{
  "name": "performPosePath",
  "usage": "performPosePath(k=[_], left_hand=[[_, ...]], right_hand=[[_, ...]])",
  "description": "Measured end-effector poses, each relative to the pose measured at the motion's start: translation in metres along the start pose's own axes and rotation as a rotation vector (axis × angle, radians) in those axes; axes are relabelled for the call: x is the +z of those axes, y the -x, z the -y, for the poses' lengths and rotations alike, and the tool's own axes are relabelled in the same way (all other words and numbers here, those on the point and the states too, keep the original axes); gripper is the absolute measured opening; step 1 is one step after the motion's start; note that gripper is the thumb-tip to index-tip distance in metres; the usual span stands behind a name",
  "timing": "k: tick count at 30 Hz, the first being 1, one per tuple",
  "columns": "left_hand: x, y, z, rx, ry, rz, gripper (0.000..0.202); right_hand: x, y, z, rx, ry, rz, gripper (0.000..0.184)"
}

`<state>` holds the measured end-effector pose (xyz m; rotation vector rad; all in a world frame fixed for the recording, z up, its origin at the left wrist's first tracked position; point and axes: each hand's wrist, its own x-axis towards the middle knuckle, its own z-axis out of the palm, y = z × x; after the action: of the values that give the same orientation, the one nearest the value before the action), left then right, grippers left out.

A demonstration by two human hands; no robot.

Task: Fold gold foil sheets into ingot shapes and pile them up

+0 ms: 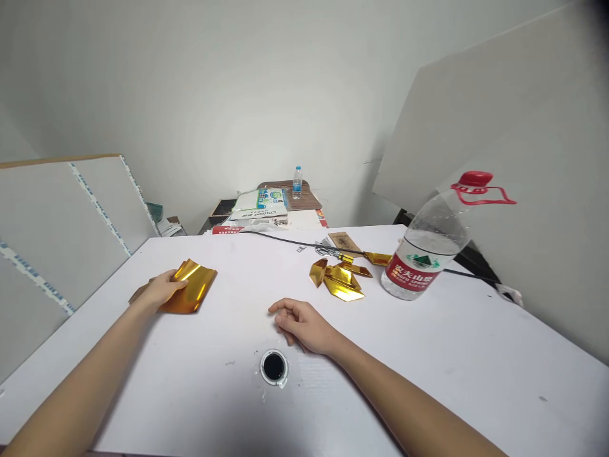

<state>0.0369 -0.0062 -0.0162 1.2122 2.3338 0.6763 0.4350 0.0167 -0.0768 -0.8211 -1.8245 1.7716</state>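
Gold foil sheets [188, 287] near tabletop's left edge, pinned flat under left hand [159, 291]; right hand [304, 327] loosely curled, empty, resting mid-tabletop.

On the surface [476, 355], a sheet stack [193, 289] lies left of the hole [273, 367], folded pieces [340, 279] behind it to the right, a bottle [428, 254] farther right.

Gold foil sheets [190, 289], white table [428, 355], clear bottle [425, 244] w/ red cap & label, black cable [285, 239].
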Motion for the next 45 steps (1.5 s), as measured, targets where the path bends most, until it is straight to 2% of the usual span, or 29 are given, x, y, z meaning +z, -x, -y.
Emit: performPosePath(k=[5,8,12,15,17,19,21,22,23,25,27,28,30,31,34,38,40,41,45], left_hand=[[-0.016,-0.013,0.0,0.095,-0.284,-0.121,0.047],[-0.016,-0.015,0.0,0.129,-0.398,-0.176,0.049],[-0.013,-0.013,0.003,0.142,-0.488,-0.196,0.03],[-0.012,-0.007,0.002,0.171,-0.52,-0.204,0.031],[-0.015,-0.001,-0.002,0.244,-0.535,-0.248,0.034],[-0.018,0.007,-0.013,0.408,-0.526,-0.367,0.038],[-0.017,0.016,-0.031,0.576,-0.402,-0.464,0.038],[-0.014,0.021,-0.043,0.602,-0.28,-0.474,0.037],[-0.009,0.027,-0.056,0.566,-0.127,-0.458,0.037],[0.009,0.041,-0.081,0.501,0.22,-0.302,0.043],[0.035,0.057,-0.1,0.547,0.448,-0.107,0.046],[0.049,0.064,-0.106,0.574,0.476,-0.048,0.046],[0.077,0.076,-0.111,0.609,0.484,-0.017,0.048],[0.09,0.08,-0.109,0.601,0.52,0.013,0.05],[0.117,0.087,-0.097,0.507,0.683,0.108,0.056],[0.131,0.086,-0.081,0.324,0.824,0.295,0.062],[0.133,0.084,-0.078,0.301,0.844,0.387,0.06],[0.133,0.083,-0.078,0.326,0.833,0.394,0.057],[0.13,0.082,-0.076,0.459,0.69,0.182,0.049]], right_hand=[[0.0,0.001,0.003,0.02,0.0,0.007,0.044],[-0.001,0.001,0.005,0.037,-0.008,0.005,0.042],[-0.001,0.001,0.005,0.043,-0.02,0.0,0.041],[-0.002,0.001,0.004,0.045,-0.026,0.005,0.04],[-0.002,0.0,0.002,0.052,-0.03,0.009,0.04],[-0.003,-0.001,0.0,0.052,-0.04,0.008,0.04],[-0.004,-0.003,-0.002,0.051,-0.058,0.004,0.042],[-0.005,-0.005,-0.002,0.052,-0.06,0.006,0.045],[-0.007,-0.007,-0.002,0.055,-0.057,0.013,0.048],[-0.008,-0.01,0.0,0.059,-0.057,0.03,0.059],[-0.009,-0.012,0.002,0.055,-0.075,0.044,0.074],[-0.008,-0.014,0.003,0.041,-0.093,0.038,0.08],[-0.006,-0.016,0.001,-0.015,-0.126,-0.013,0.082],[-0.005,-0.017,-0.001,-0.057,-0.142,-0.064,0.076],[0.0,-0.02,-0.01,-0.097,-0.192,-0.191,0.061],[0.001,-0.023,-0.016,-0.051,-0.217,-0.22,0.063],[-0.001,-0.023,-0.017,-0.057,-0.187,-0.267,0.062],[-0.004,-0.023,-0.017,-0.081,-0.153,-0.308,0.06],[-0.02,-0.019,-0.018,-0.198,0.063,-0.538,0.05]])
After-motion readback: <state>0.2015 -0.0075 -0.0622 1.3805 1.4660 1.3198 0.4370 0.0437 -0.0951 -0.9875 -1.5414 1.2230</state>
